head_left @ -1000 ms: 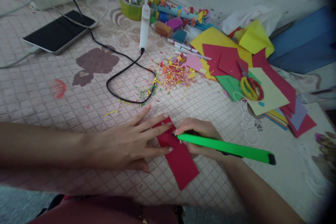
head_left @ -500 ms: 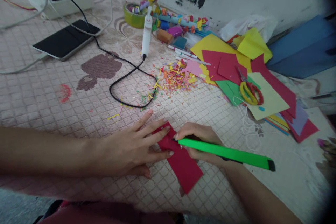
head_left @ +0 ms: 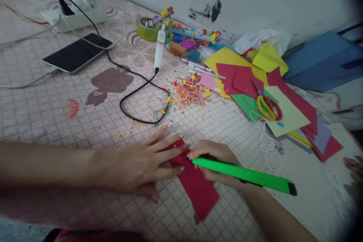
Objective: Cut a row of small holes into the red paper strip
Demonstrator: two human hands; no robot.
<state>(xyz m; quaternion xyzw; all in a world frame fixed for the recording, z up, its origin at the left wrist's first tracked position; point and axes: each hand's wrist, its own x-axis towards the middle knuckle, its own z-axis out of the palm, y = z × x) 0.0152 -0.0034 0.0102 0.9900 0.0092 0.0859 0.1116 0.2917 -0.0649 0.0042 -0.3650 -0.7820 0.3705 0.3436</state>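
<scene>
A strip of red paper lies slantwise on the quilted cloth in front of me. My left hand rests flat with fingers spread, its fingertips pressing the upper part of the strip. In my right hand is a green utility knife, gripped near its front end like a pen. The knife's dark tip meets the red paper just right of my left fingertips. Its long green body slopes back over my right wrist. My right fingers partly cover the strip's right edge.
Beyond my hands lie a heap of paper scraps, a white glue gun with a looping black cord, and a black-screened device. Scissors rest on coloured paper sheets at right, near white string. A power strip stands back left.
The whole scene sits slightly lower in the picture, as the head view has shifted. Both hands keep nearly the same place on the red paper, with the knife tip still against it.
</scene>
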